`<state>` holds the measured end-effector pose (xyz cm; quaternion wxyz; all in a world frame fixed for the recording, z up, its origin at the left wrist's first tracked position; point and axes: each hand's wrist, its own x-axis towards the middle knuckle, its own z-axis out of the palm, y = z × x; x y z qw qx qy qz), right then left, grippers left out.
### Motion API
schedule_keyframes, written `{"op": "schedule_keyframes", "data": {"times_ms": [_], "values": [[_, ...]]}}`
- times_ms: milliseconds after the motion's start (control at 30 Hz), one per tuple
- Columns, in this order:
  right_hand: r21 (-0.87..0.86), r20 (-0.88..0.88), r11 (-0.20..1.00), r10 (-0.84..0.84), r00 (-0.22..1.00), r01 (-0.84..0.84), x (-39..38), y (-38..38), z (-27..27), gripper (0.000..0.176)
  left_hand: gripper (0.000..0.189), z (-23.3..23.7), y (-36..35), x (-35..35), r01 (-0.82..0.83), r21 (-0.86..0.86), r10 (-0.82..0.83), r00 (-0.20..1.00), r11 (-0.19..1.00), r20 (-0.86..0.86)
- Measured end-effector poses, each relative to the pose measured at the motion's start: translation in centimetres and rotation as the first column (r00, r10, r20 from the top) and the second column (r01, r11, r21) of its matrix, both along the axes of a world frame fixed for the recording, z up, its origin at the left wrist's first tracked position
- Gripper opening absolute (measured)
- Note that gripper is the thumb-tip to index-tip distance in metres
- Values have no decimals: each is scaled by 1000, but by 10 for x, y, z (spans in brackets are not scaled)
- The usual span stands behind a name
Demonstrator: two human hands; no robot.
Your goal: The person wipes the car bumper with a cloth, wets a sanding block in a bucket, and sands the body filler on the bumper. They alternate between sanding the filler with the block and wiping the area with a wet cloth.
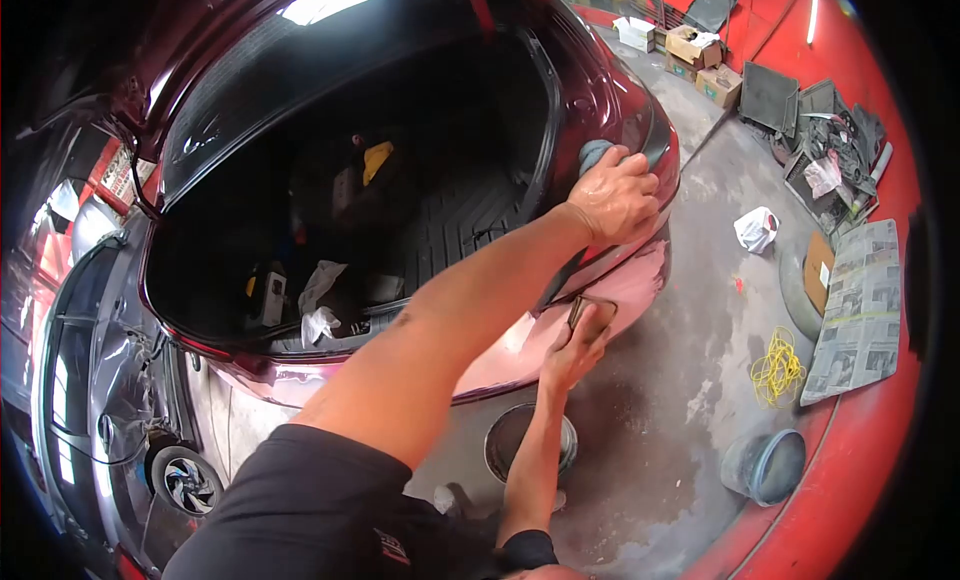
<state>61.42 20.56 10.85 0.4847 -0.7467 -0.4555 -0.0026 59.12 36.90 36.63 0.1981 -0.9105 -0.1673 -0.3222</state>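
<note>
A dark red car [610, 90] stands with its tailgate up and its rear bumper [510, 350] covered in patchy pink. My left hand [618, 193], on the long arm reaching across the open trunk [440, 210], is closed round a blue-grey wad [597, 156] that looks like a cloth or sponge. It rests at the rear corner beside the tail light. Lower down, my right hand [580, 348] grips a small flat block with dark edges [592, 315], close against the pink bumper corner. Whether the block touches the paint is hidden by my fingers.
Beneath the bumper stands a round bucket [500, 445], partly behind my right forearm. Another bucket [765, 467], a yellow cord [777, 368] and newspaper-covered panel [855, 310] lie along the red wall. Boxes [695, 48] sit farther back. A damaged grey car [110, 360] is at left.
</note>
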Motion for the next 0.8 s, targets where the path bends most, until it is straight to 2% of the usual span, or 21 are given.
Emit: {"op": "schedule_keyframes", "data": {"times_ms": [33,100,167,233,300,333,367,400,467,500,533,567,633,733,767,800], "values": [[-11,31,1000,9,999,-9,-2,-6,-7,68,20,2,1,-1,9,5,-9,1000,1000,4],[181,73,982,48,996,-60,54,33,6,68,19,1,2,-2,19,20,-19,1000,1000,3],[-85,-121,995,-64,991,54,109,76,-3,67,19,4,0,-2,21,32,-21,1000,999,5],[-177,-303,984,-59,951,5,144,101,6,64,17,4,-1,-4,22,27,-22,1000,999,-2],[84,-55,996,-39,998,43,117,93,-23,62,14,5,1,-5,12,15,-12,1000,1000,-20],[192,229,981,-46,972,1,97,69,-22,63,13,5,-1,-3,-51,47,55,995,998,-78],[285,105,958,-5,994,-26,59,36,10,62,13,4,0,-3,-24,39,26,999,999,-46],[194,70,981,-25,997,11,26,10,-7,58,15,5,-1,-1,-17,49,18,999,999,-27],[221,22,975,-38,999,32,-9,-17,-27,67,20,7,-1,0,-28,67,31,999,997,-41],[147,-11,989,-31,999,32,-1,-13,-27,71,23,9,-1,0,-20,119,27,998,993,-54],[-16,-49,1000,-26,998,25,25,-1,-17,70,26,8,0,2,-4,133,8,1000,991,-28],[193,-59,981,-3,998,15,66,23,-10,67,27,8,0,3,20,160,-17,1000,987,-17],[-65,-287,993,-115,951,100,118,66,-15,63,31,10,-1,5,25,165,-22,1000,986,-21],[-43,-214,984,-176,961,171,122,69,-18,58,32,6,-2,3,7,167,-2,999,986,-35],[25,-200,988,-141,970,149,101,49,-16,64,32,6,-3,5,0,166,6,999,986,-36],[10,-144,989,-143,979,146,67,26,-28,64,32,7,-4,5,-3,155,10,999,988,-44]]}}
